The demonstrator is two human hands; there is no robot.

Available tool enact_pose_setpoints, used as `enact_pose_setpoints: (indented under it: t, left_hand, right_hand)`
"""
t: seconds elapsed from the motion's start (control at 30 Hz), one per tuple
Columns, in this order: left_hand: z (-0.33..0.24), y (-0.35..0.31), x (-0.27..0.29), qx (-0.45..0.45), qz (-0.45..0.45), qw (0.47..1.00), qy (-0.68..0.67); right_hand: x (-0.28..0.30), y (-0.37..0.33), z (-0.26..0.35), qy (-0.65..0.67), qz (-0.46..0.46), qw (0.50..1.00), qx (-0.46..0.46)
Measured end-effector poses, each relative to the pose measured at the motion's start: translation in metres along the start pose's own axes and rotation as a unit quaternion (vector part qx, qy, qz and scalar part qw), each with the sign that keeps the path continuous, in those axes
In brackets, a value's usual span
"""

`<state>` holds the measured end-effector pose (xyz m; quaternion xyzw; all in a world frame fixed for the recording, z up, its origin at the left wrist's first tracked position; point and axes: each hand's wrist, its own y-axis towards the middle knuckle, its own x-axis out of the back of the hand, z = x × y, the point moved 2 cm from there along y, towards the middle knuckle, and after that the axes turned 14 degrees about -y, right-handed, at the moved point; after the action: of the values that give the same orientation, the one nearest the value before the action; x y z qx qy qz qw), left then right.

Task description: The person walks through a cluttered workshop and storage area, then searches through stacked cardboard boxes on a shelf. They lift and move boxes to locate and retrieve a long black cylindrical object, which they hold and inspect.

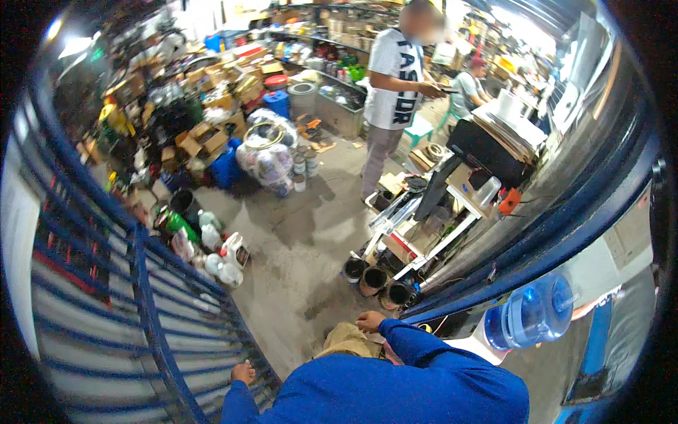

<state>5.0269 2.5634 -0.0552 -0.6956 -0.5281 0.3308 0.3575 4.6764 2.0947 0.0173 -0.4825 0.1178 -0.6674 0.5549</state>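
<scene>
My left hand (pixel 244 372) hangs low beside the blue metal bar gate (pixel 152 311), apart from its bars as far as I can tell. Its fingers are curled, and nothing shows in them. In front of my body, just beyond my khaki trousers (pixel 349 340), is my right hand (pixel 369 321). It too is loosely closed, the palm turned away, with no object showing. Blue sleeves cover both arms. Ahead of the right hand, black pots or buckets (pixel 373 280) stand on the concrete floor (pixel 282 261).
Plastic jugs (pixel 227 265) line the left side. Bulging clear bags (pixel 267 155) and piled boxes (pixel 205 138) lie beyond. A standing person (pixel 395 85) holds a dark object; another person (pixel 470 88) sits behind. A cluttered white rack (pixel 431 247) and blue water bottle (pixel 530 311) are right.
</scene>
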Motion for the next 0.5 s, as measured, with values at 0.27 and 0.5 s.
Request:
enact_pose_setpoints:
  t: [0.27, 0.5]
  left_hand:
    - [-0.163, 0.102, -0.123, -0.057, 0.051, 0.969, 0.237]
    - [-0.27, 0.145, -0.213, -0.041, 0.085, 0.937, 0.336]
  right_hand:
    - [0.071, 0.056, 0.078, -0.056, -0.105, 0.993, 0.027]
    - [0.224, 0.173, 0.126, -0.131, -0.188, 0.968, 0.102]
